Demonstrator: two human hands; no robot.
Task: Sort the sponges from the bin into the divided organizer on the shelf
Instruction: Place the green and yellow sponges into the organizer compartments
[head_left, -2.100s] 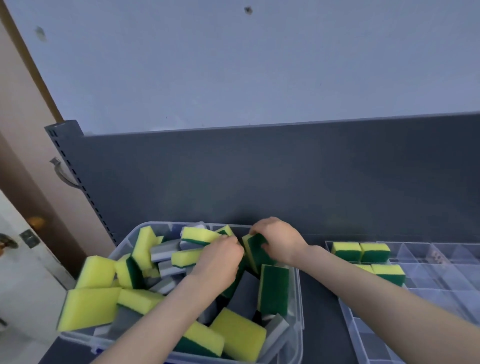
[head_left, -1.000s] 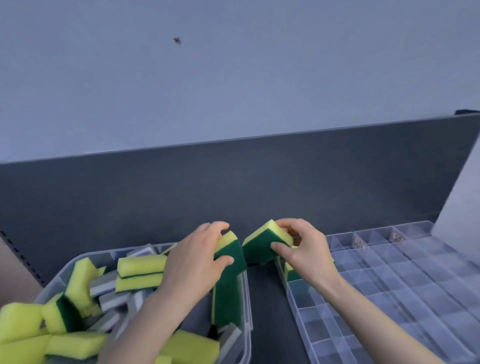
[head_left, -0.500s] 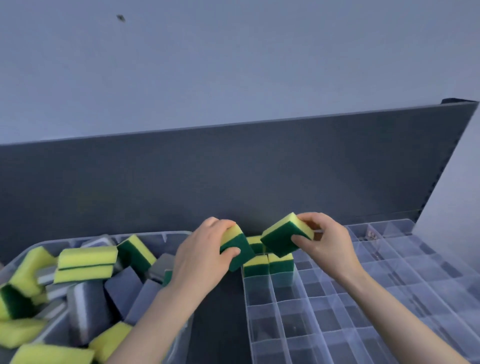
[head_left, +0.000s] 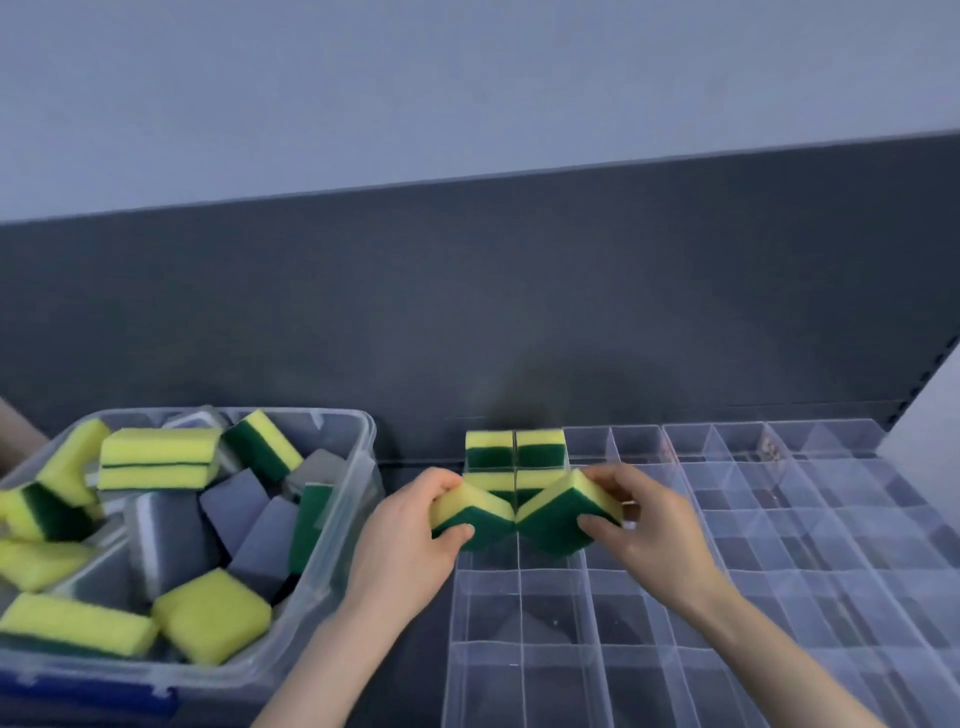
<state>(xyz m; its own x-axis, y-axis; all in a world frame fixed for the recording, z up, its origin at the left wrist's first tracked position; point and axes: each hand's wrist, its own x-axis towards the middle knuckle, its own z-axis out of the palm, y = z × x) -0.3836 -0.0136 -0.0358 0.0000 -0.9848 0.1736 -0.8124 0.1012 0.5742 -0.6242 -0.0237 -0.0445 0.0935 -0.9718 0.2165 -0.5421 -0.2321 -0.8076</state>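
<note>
My left hand (head_left: 402, 540) grips a yellow-and-green sponge (head_left: 475, 512), and my right hand (head_left: 644, 525) grips a second yellow-and-green sponge (head_left: 558, 514). Both sponges are tilted and touch each other over the third row of the clear divided organizer (head_left: 727, 597), at its left side. Several yellow-and-green sponges (head_left: 514, 449) stand in the two back rows just behind them. The clear bin (head_left: 343, 519) on the left holds several yellow-and-green sponges (head_left: 158, 457) and grey sponges (head_left: 234, 499).
A dark grey shelf back panel (head_left: 519, 312) rises behind the bin and organizer. A narrow strip of dark shelf (head_left: 415, 649) separates the two containers. Most organizer compartments to the right and front hold nothing. A pale wall stands at the far right.
Both hands lifted a sponge out of the bin and carried it rightward to the organizer. They now hold the sponges lower, side by side, in front of the sponges standing there.
</note>
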